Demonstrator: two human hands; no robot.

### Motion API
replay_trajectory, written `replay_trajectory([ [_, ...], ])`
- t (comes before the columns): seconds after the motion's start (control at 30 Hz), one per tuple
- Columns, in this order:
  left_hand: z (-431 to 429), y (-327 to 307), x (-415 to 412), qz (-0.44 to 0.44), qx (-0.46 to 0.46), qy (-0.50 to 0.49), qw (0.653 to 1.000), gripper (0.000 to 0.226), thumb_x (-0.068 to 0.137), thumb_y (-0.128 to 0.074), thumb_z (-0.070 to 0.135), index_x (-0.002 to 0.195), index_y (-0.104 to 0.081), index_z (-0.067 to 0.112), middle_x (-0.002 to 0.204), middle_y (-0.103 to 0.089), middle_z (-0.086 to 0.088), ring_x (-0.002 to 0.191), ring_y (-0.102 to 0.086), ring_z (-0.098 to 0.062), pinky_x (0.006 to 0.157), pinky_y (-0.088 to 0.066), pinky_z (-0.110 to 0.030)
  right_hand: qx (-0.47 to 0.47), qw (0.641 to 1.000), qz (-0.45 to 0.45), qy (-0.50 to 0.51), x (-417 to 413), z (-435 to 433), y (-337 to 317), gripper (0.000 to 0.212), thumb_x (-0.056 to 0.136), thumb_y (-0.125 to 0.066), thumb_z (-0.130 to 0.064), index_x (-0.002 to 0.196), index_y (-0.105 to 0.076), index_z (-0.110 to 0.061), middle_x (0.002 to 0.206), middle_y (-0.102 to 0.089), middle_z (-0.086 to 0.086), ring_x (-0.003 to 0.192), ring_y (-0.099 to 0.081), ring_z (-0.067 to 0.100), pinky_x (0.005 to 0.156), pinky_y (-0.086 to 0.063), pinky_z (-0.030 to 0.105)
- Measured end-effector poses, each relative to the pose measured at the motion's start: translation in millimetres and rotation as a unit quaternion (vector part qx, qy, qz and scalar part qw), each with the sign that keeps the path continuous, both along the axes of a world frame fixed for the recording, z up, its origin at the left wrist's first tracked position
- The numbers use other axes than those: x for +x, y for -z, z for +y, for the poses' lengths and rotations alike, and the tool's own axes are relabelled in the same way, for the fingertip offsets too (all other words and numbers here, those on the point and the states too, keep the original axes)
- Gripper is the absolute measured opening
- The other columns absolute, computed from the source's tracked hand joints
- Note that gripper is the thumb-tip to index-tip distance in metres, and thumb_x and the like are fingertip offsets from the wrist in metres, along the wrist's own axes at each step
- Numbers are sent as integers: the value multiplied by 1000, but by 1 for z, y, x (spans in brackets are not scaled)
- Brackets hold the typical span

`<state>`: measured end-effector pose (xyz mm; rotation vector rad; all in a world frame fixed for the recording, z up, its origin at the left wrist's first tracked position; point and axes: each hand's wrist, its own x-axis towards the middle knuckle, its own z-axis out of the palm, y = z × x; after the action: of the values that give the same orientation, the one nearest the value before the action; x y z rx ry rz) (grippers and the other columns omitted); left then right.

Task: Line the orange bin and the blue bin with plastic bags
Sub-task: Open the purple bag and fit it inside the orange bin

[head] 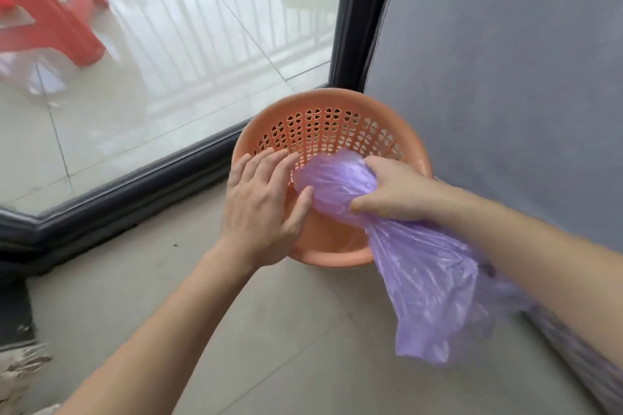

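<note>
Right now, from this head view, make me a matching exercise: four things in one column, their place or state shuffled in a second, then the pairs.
Things:
1. orange bin
2. purple bag
3. left hand
4. red stool

Places or states:
A. beyond the glass
B. fingers spread over the bin's near-left rim
C. in the corner, not yet lined
D. bunched in the right hand, tail hanging outside the bin

Pairs: 1-C, 2-D, 3-B, 4-A

The right hand (391,189) grips a purple bag (421,273) over the orange bin (332,104), the left hand (263,209) spread on its rim.
</note>
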<state>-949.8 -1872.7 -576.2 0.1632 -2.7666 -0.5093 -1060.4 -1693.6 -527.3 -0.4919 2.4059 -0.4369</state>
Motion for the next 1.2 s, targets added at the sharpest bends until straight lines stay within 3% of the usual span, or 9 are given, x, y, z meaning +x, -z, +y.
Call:
replay_trajectory([
  [0.23, 2, 3, -6, 53, 29, 15, 998, 58, 97, -33, 57, 125, -61, 15, 130, -60, -2, 126, -49, -21, 110, -32, -40, 8, 997, -31, 76, -37, -14, 27, 66, 70, -73, -49, 121, -59, -9, 118, -60, 6, 101, -58, 23, 78, -46, 33],
  [0.33, 15, -24, 15, 79, 187, 106, 973, 79, 93, -18, 71, 131, -57, 14, 135, -55, 3, 134, -40, -8, 111, -32, -38, -17, 985, -61, 163, -36, -11, 22, 79, 71, -73, -47, 135, -52, -7, 136, -52, 9, 118, -51, 26, 83, -40, 30],
  [0.47, 30, -42, 29, 64, 247, 175, 951, 92, 76, -44, 82, 140, -49, 16, 141, -48, 6, 138, -29, 1, 112, -29, -25, -67, 967, -45, 240, -35, -7, 25, 81, 73, -74, -45, 139, -48, -7, 135, -54, 8, 122, -52, 27, 87, -43, 30],
  [0.67, 39, -18, 30, 126, 221, 54, 966, 22, 89, -57, 38, 91, -72, 22, 72, -70, 7, 63, -65, -14, 61, -53, -34, -332, 879, -205, 273, -8, 1, 7, 52, 72, -82, -44, 115, -66, -20, 103, -74, 1, 83, -73, 12, 74, -59, 27],
  [0.73, 36, -21, 25, 137, 262, 6, 955, 21, 90, -54, 41, 78, -67, 28, 61, -65, 4, 55, -61, -18, 57, -50, -32, -344, 894, -149, 244, 4, 10, -8, 90, 58, -82, -67, 134, -48, -33, 138, -55, 0, 115, -61, 14, 95, -52, 38],
  [0.8, 33, -28, 20, 147, 299, -29, 942, 26, 89, -54, 41, 69, -60, 27, 57, -64, 0, 54, -59, -22, 56, -50, -32, -326, 925, -40, 192, 21, 22, -26, 65, 67, -63, -79, 121, -41, -52, 150, -28, -12, 133, -33, 7, 111, -28, 35],
  [0.97, 31, -30, 8, 168, 363, -58, 915, 23, 95, -61, 29, 75, -66, 18, 54, -65, 5, 45, -62, -12, 52, -47, -25, -238, 963, 86, 92, 54, 47, -40, 130, 50, -70, -83, 154, -8, -35, 160, 3, -11, 146, -7, 2, 110, -11, 22],
  [1.1, 25, -34, 1, 175, 380, -79, 905, 21, 95, -60, 24, 77, -68, 17, 49, -60, 11, 40, -55, -5, 54, -48, -26, -205, 941, 266, 37, 43, 58, -36, 56, 80, -74, -44, 130, -56, -26, 120, -57, -4, 105, -57, 6, 89, -38, 14],
  [1.2, 19, -42, 1, 182, 374, -94, 905, 14, 92, -65, 23, 80, -70, 28, 49, -58, 6, 43, -52, -7, 54, -47, -27, -170, 922, 349, 0, 24, 66, -39, 18, 94, -61, -34, 103, -72, -22, 74, -66, -9, 72, -64, 14, 69, -49, 27],
])
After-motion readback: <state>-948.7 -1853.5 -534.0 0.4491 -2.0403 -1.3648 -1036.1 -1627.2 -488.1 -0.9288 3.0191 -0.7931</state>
